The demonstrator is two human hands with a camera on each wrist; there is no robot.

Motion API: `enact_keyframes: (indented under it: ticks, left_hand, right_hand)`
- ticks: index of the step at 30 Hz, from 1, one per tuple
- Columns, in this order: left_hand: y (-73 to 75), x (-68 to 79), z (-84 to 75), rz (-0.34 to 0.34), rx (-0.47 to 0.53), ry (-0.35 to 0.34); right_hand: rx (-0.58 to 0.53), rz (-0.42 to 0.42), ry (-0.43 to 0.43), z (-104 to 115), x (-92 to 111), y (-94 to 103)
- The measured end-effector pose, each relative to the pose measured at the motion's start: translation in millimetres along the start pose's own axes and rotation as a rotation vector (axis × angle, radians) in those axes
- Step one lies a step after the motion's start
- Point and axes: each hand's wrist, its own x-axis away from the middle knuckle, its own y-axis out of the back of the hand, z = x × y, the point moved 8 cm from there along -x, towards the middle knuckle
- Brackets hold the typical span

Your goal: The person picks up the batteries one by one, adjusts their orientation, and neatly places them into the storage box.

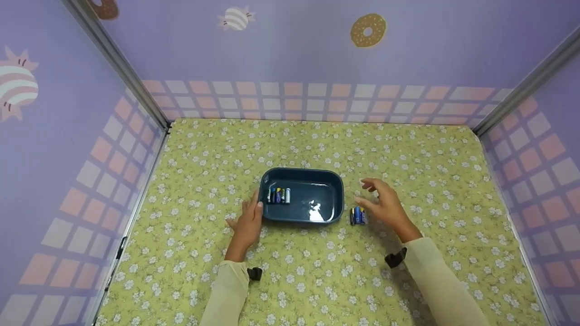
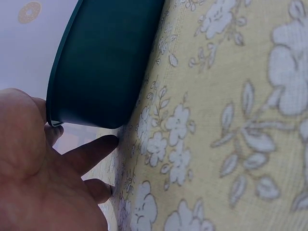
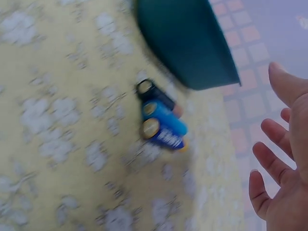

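Note:
A dark blue-green plastic tub (image 1: 302, 221) stands on the cloth. Inside, at its left end, several batteries (image 1: 278, 196) lie side by side in a row. My left hand (image 1: 248, 222) rests against the tub's left side, thumb at the rim and the other fingers spread along the outer wall; the left wrist view shows those fingers (image 2: 91, 154) extended low near the cloth. Just right of the tub lie three batteries (image 3: 163, 118) together, one dark and two blue. Over and beside them hovers my right hand (image 1: 385, 206), fingers loosely bent and apart, holding nothing.
A yellow-green flowered cloth (image 1: 299, 280) covers the work surface. Purple walls with a checked border (image 1: 308, 102) stand at the back, left and right, joined by metal corner posts (image 1: 127, 72).

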Motion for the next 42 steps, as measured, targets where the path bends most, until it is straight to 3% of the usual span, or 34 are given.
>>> enact_keyframes:
  ticks: [14, 22, 42]
  left_hand:
    - [0.5, 1.8, -1.2, -0.003, 0.001, -0.008]
    - [0.0, 1.8, -0.5, -0.012, 0.001, -0.005]
    - [0.7, 2.2, -1.1, -0.016, -0.009, -0.008]
  right_hand:
    - [0.003, 0.151, -0.102, -34, 27, -16.6]
    - [-0.033, 0.208, -0.112, -45, 36, -27.4]
    - [0.113, 0.200, -0.058, -51, 36, -33.7]
